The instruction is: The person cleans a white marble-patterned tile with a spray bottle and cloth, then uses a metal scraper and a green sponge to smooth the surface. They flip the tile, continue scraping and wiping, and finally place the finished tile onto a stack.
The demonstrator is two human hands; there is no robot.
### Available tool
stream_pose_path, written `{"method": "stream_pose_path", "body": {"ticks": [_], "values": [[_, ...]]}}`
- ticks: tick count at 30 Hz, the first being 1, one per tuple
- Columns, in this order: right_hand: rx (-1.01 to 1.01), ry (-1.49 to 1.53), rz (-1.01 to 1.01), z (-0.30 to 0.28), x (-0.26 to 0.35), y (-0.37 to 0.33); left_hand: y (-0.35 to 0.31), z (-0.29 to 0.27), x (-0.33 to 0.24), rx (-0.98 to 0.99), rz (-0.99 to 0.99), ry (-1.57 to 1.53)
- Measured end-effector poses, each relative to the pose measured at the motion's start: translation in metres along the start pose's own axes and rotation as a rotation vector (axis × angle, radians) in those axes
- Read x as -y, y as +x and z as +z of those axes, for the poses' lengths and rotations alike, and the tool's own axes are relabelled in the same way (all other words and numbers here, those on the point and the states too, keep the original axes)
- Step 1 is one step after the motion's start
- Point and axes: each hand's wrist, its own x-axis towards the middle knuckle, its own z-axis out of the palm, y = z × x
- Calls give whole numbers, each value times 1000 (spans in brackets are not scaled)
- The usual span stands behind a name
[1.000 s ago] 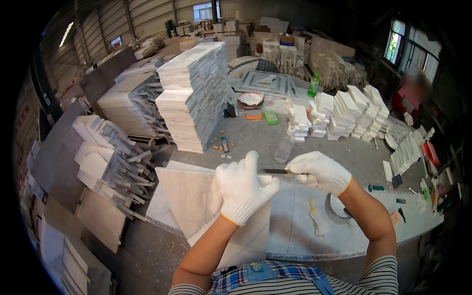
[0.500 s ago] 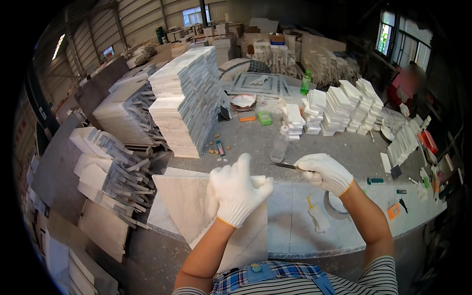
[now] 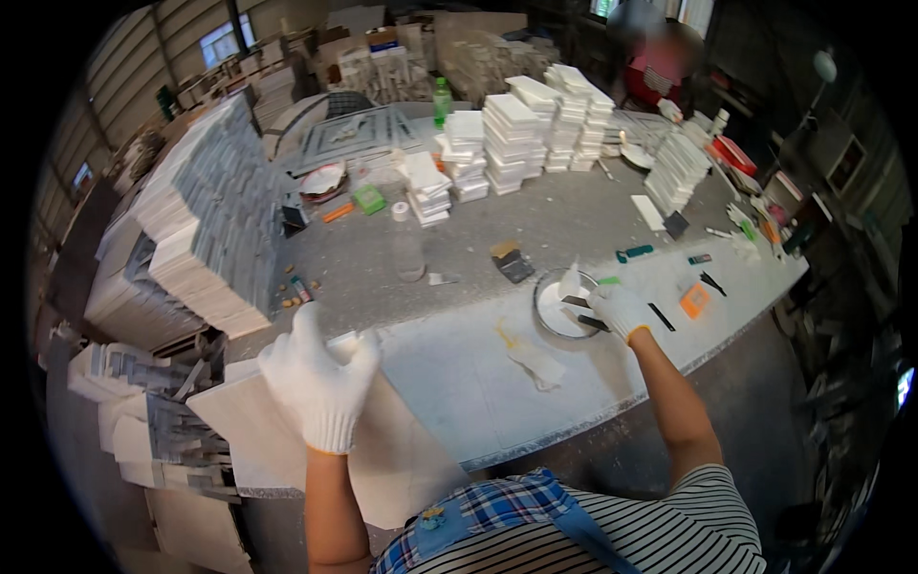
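My left hand, in a white knitted glove, grips the upper edge of a pale marble slab. The slab leans close to my body and overhangs the table's near edge. My right hand, gloved too, is at a round metal-rimmed bowl with white material inside. Its fingers are closed on a dark-bladed scraper, whose blade reaches over the bowl. A second dark blade lies at the bowl's rim, just below; its other end is hidden by the glove.
Tall stacks of white tiles stand at the left. Shorter white stacks line the back. On the table are a clear bottle, a green bottle, an orange block and a crumpled cloth. Another person sits far right.
My view has swung to the right. My right hand has moved right, from beside the clear bottle to the bowl, with the scraper. My left hand stays on the slab.
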Motion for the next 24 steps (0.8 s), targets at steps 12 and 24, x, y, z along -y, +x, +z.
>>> {"method": "stream_pose_path", "body": {"ticks": [12,24], "values": [[-143,-411,-17,19,-37,19,0,9,4,-17,37,-25],[-254,-206,116,54,-1,71,0,9,1,-38,32,-30]]}}
